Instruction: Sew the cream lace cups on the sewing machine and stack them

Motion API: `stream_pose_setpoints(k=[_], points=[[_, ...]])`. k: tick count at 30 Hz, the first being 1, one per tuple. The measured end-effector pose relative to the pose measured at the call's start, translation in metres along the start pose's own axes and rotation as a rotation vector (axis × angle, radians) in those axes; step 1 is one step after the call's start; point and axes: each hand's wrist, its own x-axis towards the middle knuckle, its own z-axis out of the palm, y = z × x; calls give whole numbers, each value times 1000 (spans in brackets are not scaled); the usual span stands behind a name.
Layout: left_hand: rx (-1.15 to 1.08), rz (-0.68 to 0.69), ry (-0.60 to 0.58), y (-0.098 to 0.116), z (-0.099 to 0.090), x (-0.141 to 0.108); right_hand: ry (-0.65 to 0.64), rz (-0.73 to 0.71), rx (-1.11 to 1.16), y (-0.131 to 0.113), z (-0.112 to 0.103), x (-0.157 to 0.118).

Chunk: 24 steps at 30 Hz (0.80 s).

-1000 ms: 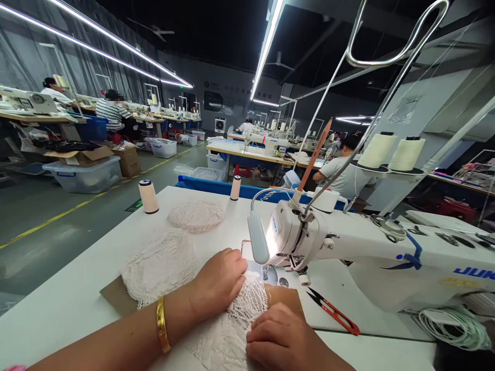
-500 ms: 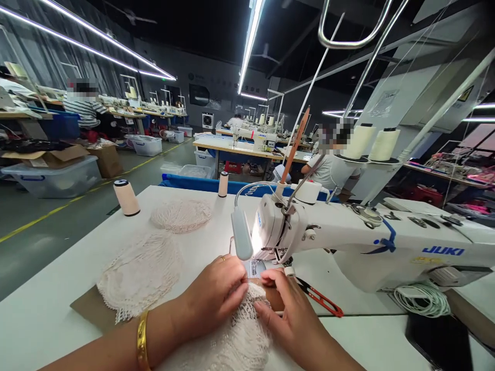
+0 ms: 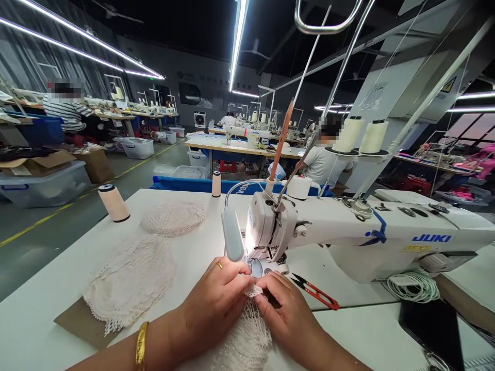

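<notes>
At the upper left of the frame, a person in a striped top (image 3: 64, 116) sits at a distant bench. Below, at the left edge, a clear plastic bin (image 3: 42, 186) supports an open cardboard box (image 3: 36, 162). The large thread spool (image 3: 114, 203) is tilted in view at the far left corner of the white table (image 3: 34, 314). At lower left, the lace pile (image 3: 129, 281) overlaps a brown board (image 3: 79, 324); the flat lace stack (image 3: 174, 217) is located just beyond it. The gold bracelet (image 3: 141, 345) encircles the left wrist.

The left hand (image 3: 216, 304), lower center, is closed, its fingertips pinching the upper edge of the lace piece (image 3: 249, 340). The small thread spool (image 3: 216, 184) stands upright near the far table edge. The lace piece extends from the fingertips to the bottom edge of the frame, between the hands. The right hand (image 3: 288, 314) grips the same edge between thumb and fingers.

Directly beyond the hands are the lamp (image 3: 232, 234) and the needle end of the sewing machine (image 3: 328, 226). The red-handled snips (image 3: 315, 292) lie right of the right hand. Two thread cones (image 3: 350, 136) are mounted at upper right. The coiled cord (image 3: 413, 286) rests at lower right, above a black panel (image 3: 433, 332).
</notes>
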Motion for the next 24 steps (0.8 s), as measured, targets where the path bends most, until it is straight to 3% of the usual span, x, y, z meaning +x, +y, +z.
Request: stream_pose_setpoints(k=[24], points=[[-53, -55, 25, 1, -1, 0, 52, -91, 52, -1, -2, 1]])
